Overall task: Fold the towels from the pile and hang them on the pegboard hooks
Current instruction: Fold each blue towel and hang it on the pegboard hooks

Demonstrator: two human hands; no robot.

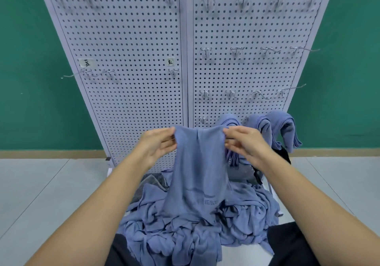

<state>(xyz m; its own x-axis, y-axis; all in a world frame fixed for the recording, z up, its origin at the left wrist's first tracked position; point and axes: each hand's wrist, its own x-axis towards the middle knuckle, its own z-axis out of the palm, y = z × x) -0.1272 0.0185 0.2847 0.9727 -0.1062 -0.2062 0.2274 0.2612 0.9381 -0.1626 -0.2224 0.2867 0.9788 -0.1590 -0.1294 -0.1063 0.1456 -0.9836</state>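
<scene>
I hold one towel [195, 163] up by its top edge: left hand [158, 144] pinches the left corner, right hand [244, 142] the right. Its long axis hangs straight down to the pile [185, 224]. Pegboard [185, 60] is just behind; free hook [203, 119] sits nearer my right hand, I think.

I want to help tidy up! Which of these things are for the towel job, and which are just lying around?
For the job: held towel, pinched by left hand and right hand; towel pile; pegboard; hooks; hung towels.
Just lying about: grey striped cloth; black strap.
</scene>
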